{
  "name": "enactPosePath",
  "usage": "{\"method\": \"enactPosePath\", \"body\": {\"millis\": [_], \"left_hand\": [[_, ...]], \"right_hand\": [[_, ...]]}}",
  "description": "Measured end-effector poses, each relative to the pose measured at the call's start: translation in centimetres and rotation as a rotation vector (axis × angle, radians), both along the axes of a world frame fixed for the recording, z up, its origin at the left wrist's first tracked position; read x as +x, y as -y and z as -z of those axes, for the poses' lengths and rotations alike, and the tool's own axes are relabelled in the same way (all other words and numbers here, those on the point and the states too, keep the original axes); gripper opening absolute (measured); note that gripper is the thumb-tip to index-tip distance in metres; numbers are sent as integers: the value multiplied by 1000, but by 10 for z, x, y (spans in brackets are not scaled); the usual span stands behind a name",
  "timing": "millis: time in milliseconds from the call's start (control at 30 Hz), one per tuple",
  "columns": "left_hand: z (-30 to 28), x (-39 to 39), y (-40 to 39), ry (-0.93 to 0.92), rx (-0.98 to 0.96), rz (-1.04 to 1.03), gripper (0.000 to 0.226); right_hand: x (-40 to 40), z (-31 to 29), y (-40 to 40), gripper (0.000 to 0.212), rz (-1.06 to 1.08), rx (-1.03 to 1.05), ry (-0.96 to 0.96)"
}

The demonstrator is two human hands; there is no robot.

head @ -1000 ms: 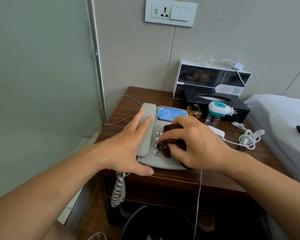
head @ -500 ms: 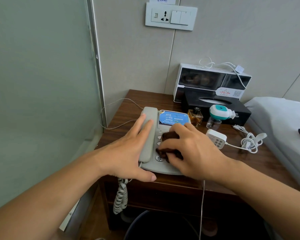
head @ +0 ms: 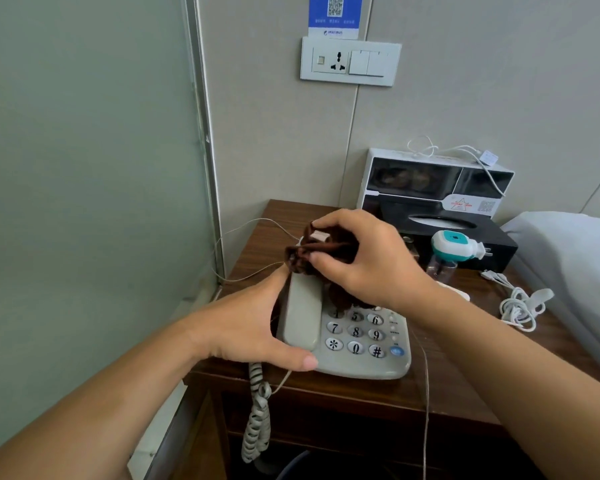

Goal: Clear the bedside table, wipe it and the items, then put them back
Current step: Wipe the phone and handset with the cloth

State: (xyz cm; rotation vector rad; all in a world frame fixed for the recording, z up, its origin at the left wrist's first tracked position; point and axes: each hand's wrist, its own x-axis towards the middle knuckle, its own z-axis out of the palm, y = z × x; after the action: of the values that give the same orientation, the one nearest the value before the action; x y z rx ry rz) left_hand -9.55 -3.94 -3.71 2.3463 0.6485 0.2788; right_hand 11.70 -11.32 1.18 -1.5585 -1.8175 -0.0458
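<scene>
A grey desk telephone (head: 361, 355) sits at the front left of the dark wooden bedside table (head: 465, 386), its handset (head: 302, 313) in the cradle. My left hand (head: 246, 327) rests against the phone's left side, thumb on the front edge, fingers along the handset. My right hand (head: 364, 258) holds a bunched dark brown cloth (head: 312, 252) over the top end of the handset. The phone's keypad is uncovered; its screen is hidden by my right hand.
Behind stand a white box (head: 433, 181), a black tissue box (head: 465, 233), a teal-and-white plug-in device (head: 456, 245) and a white coiled cable (head: 520, 306). A bed (head: 575, 251) is on the right, a glass panel (head: 84, 202) on the left. The curly phone cord (head: 257, 420) hangs off the front.
My right hand moved the cloth from the keypad up and left to the top of the handset, uncovering the keys. The left hand stayed on the phone. The camera tilted up.
</scene>
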Motion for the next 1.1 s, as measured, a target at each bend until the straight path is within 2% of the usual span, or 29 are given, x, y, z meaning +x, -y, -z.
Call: {"method": "enactPosePath", "body": {"millis": [200,300,333,433,500,600,667,800,933,1100], "left_hand": [[14,14,18,36,61,-126,100],[18,18,19,90,34,-108,74],[20,19,19,99,25,-90,77],[24,19,19,42,-8,-84,106],[25,18,20,2,-25,-86,108],[28,18,19,9,-22,-125,124],[27,18,19,-55,-33,-137,129],[21,16,21,-126,-59,-159,132],[24,16,17,-153,16,-148,137],[18,15,13,-156,125,-101,137]], "right_hand": [[-13,24,-10,36,-31,-18,219],[-22,18,18,36,-157,-144,271],[-24,17,27,36,-198,-193,299],[-21,15,30,37,-233,-228,360],[-15,12,13,36,-206,-183,329],[3,8,-36,37,-46,-149,246],[19,5,-70,35,34,-188,193],[33,-1,-104,19,60,-316,155],[27,-6,-83,18,37,-284,237],[0,1,-15,29,-99,-184,374]]}}
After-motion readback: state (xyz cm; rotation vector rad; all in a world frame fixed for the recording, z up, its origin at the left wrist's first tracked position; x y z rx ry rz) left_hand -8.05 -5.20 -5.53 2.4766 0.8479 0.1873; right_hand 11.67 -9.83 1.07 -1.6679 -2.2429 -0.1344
